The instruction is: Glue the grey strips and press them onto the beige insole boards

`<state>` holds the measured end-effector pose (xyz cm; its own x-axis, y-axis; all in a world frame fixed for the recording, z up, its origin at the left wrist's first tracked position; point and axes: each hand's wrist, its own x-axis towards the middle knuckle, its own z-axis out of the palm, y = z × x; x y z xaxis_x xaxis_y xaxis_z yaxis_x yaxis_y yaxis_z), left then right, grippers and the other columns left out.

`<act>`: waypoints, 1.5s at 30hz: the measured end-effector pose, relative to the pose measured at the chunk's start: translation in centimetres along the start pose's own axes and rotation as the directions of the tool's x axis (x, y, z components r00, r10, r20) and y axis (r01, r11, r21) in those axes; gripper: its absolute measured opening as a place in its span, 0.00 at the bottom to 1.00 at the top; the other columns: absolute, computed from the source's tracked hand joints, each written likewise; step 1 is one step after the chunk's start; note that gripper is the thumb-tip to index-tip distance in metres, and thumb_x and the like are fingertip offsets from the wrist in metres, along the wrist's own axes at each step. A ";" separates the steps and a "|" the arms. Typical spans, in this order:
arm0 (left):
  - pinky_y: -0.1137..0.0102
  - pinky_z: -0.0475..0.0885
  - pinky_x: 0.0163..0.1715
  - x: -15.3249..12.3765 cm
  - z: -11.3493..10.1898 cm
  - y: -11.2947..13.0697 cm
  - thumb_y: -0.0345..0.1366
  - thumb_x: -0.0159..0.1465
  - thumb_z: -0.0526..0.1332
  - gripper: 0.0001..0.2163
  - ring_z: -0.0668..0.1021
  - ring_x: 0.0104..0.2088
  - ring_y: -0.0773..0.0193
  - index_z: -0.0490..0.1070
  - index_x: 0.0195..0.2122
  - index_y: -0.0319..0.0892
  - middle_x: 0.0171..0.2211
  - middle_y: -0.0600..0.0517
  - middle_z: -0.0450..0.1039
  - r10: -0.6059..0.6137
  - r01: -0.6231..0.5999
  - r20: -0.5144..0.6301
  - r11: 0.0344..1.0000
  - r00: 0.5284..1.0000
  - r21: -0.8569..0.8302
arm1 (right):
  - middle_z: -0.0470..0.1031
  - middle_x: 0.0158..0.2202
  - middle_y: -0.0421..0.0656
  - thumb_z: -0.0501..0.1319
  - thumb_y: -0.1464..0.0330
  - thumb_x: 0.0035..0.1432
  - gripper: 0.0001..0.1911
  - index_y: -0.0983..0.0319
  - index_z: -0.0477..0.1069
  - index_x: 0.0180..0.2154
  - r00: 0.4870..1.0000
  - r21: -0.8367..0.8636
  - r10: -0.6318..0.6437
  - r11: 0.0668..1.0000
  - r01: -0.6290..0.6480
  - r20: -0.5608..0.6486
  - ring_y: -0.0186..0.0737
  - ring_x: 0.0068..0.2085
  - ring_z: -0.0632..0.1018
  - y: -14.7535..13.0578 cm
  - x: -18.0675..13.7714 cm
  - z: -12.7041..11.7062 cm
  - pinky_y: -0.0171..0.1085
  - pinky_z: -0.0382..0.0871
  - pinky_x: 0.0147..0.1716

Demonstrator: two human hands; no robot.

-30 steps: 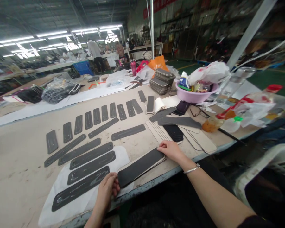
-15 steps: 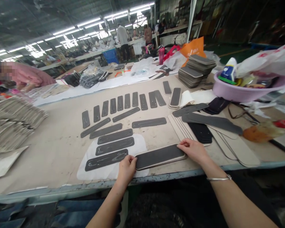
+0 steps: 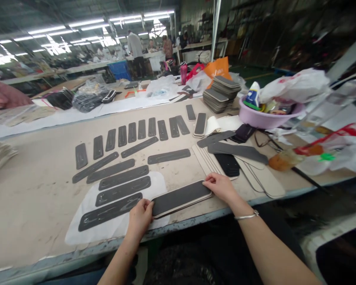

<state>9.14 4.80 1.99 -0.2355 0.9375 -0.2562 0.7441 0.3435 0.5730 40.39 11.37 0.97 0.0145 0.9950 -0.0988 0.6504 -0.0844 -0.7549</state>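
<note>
A long dark grey strip (image 3: 179, 196) with rounded corners lies on a short stack of pale-edged pieces at the table's front edge. My left hand (image 3: 141, 217) pinches its left end between thumb and fingers. At its right end, my right hand (image 3: 221, 187) pinches the corner in the same way; a silver bangle is on that wrist. Left of the stack, several glossy-coated dark strips (image 3: 123, 190) lie in a column, partly on a white sheet (image 3: 77, 231). Behind them stands a row of shorter coated strips (image 3: 132, 132). Pale boards (image 3: 206, 160) fan out beyond my right hand.
A purple basin (image 3: 267, 118) holding bottles and bags stands at the right, near a stack of grey pieces (image 3: 216, 101). A brush-like tool and a jar of amber material (image 3: 284, 160) lie at the right edge. A pink sleeve (image 3: 6, 95) shows at far left.
The camera view has turned rightward, so the table's contents sit further left in the picture. Both hands still grip the ends of the same strip, which has hardly moved on its stack.
</note>
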 end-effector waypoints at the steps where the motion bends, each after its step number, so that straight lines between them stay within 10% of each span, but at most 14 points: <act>1: 0.71 0.62 0.27 0.1 0.0 0.0 0.42 0.60 0.52 0.09 0.74 0.20 0.62 0.65 0.26 0.44 0.12 0.57 0.67 -0.006 0.006 0.009 1.000 1.000 0.002 | 0.74 0.26 0.37 0.62 0.64 0.47 0.06 0.59 0.71 0.29 1.000 0.015 0.000 1.000 0.000 -0.002 0.35 0.29 0.74 0.0 0.0 0.0 0.33 0.63 0.29; 32: 0.75 0.63 0.19 -0.3 1.3 -1.3 0.41 0.60 0.54 0.07 0.71 0.14 0.68 0.63 0.35 0.44 0.15 0.62 0.64 0.011 -0.025 -0.068 0.976 0.998 -0.215 | 0.74 0.26 0.35 0.61 0.63 0.47 0.07 0.58 0.71 0.30 0.999 -0.096 0.026 0.995 -0.022 0.035 0.35 0.30 0.74 -0.1 0.2 -0.1 0.33 0.63 0.31; 45: 0.78 0.59 0.12 -0.2 0.5 -1.7 0.34 0.56 0.53 0.07 0.67 0.11 0.72 0.61 0.37 0.44 0.15 0.63 0.61 -0.005 0.041 0.084 0.902 0.996 -0.431 | 0.75 0.27 0.37 0.61 0.61 0.47 0.09 0.58 0.71 0.32 0.998 -0.102 0.021 0.995 -0.016 0.054 0.37 0.30 0.75 0.2 0.3 0.0 0.34 0.64 0.30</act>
<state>8.24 4.05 0.66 -0.1854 0.9278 -0.3236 0.3922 0.3718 0.8414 40.54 11.70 0.76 -0.0125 0.9887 -0.1497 0.7243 -0.0942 -0.6830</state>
